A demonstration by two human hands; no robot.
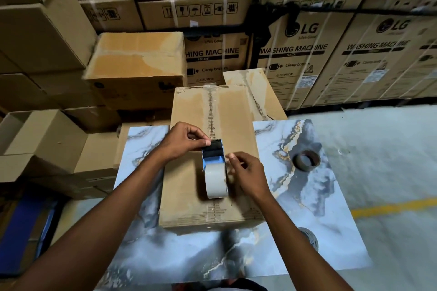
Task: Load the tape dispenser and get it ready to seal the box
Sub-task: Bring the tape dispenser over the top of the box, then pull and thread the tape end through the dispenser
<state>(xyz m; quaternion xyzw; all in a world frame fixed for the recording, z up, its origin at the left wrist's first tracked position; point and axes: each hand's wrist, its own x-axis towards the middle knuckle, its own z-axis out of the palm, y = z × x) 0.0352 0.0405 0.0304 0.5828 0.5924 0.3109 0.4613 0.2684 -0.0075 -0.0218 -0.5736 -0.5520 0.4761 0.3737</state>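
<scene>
Now your left hand point(183, 140) pinches the tape dispenser's point(212, 157) far end on the box point(189, 196) — steadying it — while your right hand's point(246, 172) fingers point(233, 157) seem to nip the tape end

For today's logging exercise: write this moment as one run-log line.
dispenser on box | roll loaded | left hand at cutter | right hand beside roll

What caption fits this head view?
Both hands, left hand and right hand, work the blue tape dispenser with its pale tape roll atop a brown cardboard box.

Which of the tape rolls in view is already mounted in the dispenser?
The pale roll between the hands, seated in the blue dispenser on the box. The other two lie loose on the marble tabletop.
</scene>
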